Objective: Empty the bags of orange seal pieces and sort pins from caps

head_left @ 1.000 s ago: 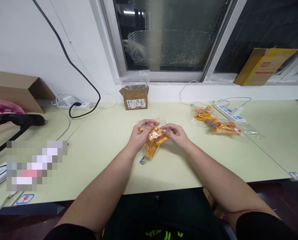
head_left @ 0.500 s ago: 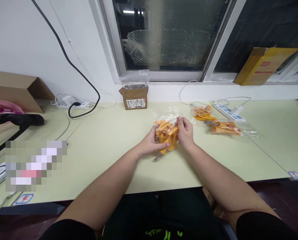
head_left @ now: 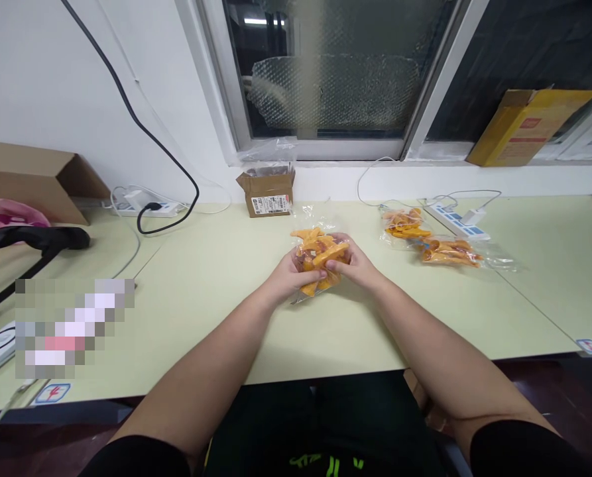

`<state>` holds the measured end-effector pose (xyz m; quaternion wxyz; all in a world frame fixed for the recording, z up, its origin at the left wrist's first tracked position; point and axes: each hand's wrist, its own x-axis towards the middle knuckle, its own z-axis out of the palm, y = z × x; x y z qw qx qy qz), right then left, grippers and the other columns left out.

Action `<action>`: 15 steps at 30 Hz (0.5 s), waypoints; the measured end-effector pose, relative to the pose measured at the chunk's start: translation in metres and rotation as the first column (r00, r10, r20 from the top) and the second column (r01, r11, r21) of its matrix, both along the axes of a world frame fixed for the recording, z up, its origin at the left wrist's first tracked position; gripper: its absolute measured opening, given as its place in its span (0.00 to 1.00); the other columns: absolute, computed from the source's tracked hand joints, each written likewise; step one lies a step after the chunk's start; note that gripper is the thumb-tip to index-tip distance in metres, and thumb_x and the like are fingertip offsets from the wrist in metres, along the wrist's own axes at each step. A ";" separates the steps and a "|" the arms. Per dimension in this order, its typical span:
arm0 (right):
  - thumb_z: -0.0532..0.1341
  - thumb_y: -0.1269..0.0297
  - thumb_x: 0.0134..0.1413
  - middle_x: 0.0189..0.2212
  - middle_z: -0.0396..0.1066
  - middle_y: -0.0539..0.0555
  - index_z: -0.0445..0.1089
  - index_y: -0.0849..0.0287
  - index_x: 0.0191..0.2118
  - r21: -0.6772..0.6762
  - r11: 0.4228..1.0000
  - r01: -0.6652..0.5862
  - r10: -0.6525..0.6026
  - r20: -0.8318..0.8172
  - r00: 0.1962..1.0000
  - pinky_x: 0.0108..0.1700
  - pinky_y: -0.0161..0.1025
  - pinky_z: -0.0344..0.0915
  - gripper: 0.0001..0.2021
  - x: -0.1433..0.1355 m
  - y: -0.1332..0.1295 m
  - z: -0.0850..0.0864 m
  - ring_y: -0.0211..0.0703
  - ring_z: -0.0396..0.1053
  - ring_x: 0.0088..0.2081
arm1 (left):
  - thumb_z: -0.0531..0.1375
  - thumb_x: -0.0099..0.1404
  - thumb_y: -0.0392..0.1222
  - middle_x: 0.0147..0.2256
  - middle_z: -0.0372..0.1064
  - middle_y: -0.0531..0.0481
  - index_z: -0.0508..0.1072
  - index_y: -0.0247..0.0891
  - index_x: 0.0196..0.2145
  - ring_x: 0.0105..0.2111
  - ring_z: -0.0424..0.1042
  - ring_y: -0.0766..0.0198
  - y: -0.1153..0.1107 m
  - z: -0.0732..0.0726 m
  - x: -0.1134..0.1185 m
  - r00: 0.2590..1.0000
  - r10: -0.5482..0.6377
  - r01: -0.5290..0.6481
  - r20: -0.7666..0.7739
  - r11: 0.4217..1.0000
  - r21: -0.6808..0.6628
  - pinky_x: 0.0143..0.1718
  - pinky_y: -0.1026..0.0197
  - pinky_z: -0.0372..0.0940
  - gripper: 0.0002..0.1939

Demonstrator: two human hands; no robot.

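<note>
A clear plastic bag of orange-yellow pieces (head_left: pixel 320 255) is held between both my hands, above the middle of the table. My left hand (head_left: pixel 290 275) grips its left side, thumb across the front. On the right side my right hand (head_left: pixel 354 262) is closed round it, thumb on the front and the other fingers behind. The bag's upper part is loose, see-through film. What exactly the pieces are I cannot make out. Two more clear bags with similar orange pieces, one (head_left: pixel 405 223) farther back and one (head_left: pixel 449 253) nearer, lie to the right.
A small open cardboard box (head_left: pixel 270 192) stands against the wall below the window. Power strips with cables sit at the back right (head_left: pixel 457 220) and back left (head_left: pixel 164 209). A larger carton (head_left: pixel 24 175) and a black frame (head_left: pixel 37 242) are at the left. A yellow box (head_left: pixel 529 126) leans on the sill.
My right hand has gone from pinching the bag's upper right edge to wrapping round its side. The bag and both hands have shifted slightly left.
</note>
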<state>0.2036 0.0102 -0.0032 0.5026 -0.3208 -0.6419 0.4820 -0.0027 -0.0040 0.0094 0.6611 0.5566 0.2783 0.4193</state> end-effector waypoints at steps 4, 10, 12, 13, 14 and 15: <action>0.77 0.48 0.47 0.50 0.78 0.57 0.77 0.54 0.50 -0.091 0.969 -0.231 0.234 0.026 0.972 0.57 0.48 0.71 0.27 0.005 0.001 0.007 0.55 0.75 0.53 | 0.76 0.55 0.41 0.49 0.78 0.39 0.76 0.35 0.52 0.49 0.79 0.50 0.000 0.005 -0.004 0.995 -0.103 0.102 -0.011 0.995 -0.008 0.55 0.49 0.71 0.27; 0.78 0.55 0.47 0.54 0.78 0.56 0.76 0.53 0.55 -0.111 0.951 -0.289 0.292 0.017 0.956 0.59 0.50 0.71 0.29 0.008 0.001 0.011 0.55 0.75 0.55 | 0.74 0.60 0.43 0.52 0.77 0.39 0.73 0.39 0.56 0.51 0.78 0.51 0.002 0.003 -0.007 0.990 -0.144 0.144 0.001 0.989 -0.010 0.55 0.48 0.71 0.29; 0.79 0.56 0.46 0.51 0.79 0.56 0.77 0.54 0.51 -0.104 0.971 -0.216 0.218 0.003 0.976 0.57 0.48 0.72 0.26 0.006 0.001 0.007 0.54 0.76 0.53 | 0.74 0.59 0.45 0.52 0.77 0.40 0.72 0.41 0.57 0.51 0.78 0.52 0.004 0.001 -0.008 0.994 -0.112 0.112 0.001 0.994 -0.011 0.55 0.49 0.71 0.30; 0.79 0.56 0.45 0.49 0.79 0.55 0.78 0.55 0.49 -0.101 0.980 -0.173 0.174 -0.006 0.985 0.56 0.47 0.72 0.24 0.005 0.002 0.004 0.53 0.77 0.51 | 0.75 0.59 0.46 0.53 0.76 0.40 0.72 0.41 0.57 0.52 0.78 0.52 0.004 0.000 -0.008 0.993 -0.118 0.118 -0.020 0.993 0.003 0.55 0.50 0.71 0.31; 0.79 0.56 0.45 0.47 0.80 0.55 0.77 0.55 0.46 -0.101 0.986 -0.133 0.133 -0.012 0.991 0.54 0.47 0.73 0.23 0.004 0.002 0.002 0.52 0.77 0.49 | 0.75 0.58 0.45 0.53 0.76 0.40 0.72 0.41 0.57 0.52 0.77 0.51 0.004 0.000 -0.009 0.989 -0.135 0.137 -0.056 0.990 0.024 0.54 0.51 0.71 0.32; 0.79 0.55 0.44 0.45 0.80 0.54 0.77 0.56 0.45 -0.102 0.990 -0.101 0.100 -0.015 0.995 0.52 0.46 0.73 0.22 0.004 0.002 0.000 0.52 0.78 0.47 | 0.76 0.57 0.45 0.54 0.76 0.39 0.72 0.40 0.58 0.52 0.77 0.51 0.004 -0.001 -0.009 0.983 -0.155 0.160 -0.101 0.986 0.046 0.53 0.52 0.71 0.33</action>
